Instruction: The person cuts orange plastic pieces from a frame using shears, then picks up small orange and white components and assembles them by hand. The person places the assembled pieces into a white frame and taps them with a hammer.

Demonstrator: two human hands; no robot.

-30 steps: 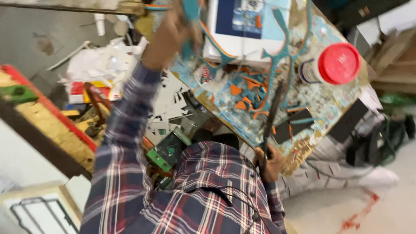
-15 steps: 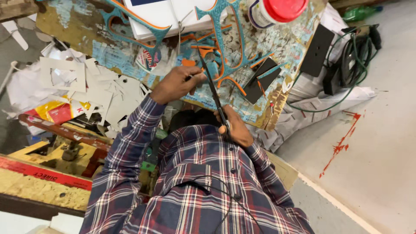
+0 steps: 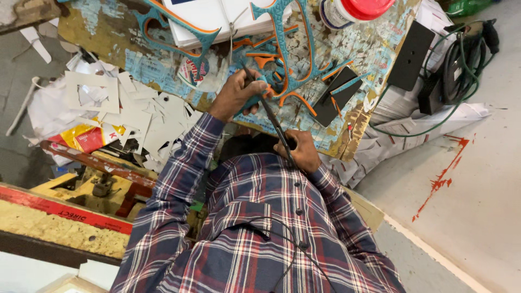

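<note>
The left hand (image 3: pixel 234 96) presses a teal, orange-edged cutout (image 3: pixel 287 59) flat on the paint-stained worktable (image 3: pixel 369 49). The right hand (image 3: pixel 299 151) is closed around a long dark blade tool (image 3: pixel 269 116) whose tip meets the cutout. A red-lidded jar (image 3: pixel 355 10) stands at the far edge, its contents hidden.

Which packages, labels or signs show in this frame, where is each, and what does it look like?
Jar: bench top edge, round, red lid, white printed label.
Wrapper: in the paper scraps left of the bench, crumpled, yellow and red.
Sticker: bench surface beside the left hand, roundish, red and white.
</note>
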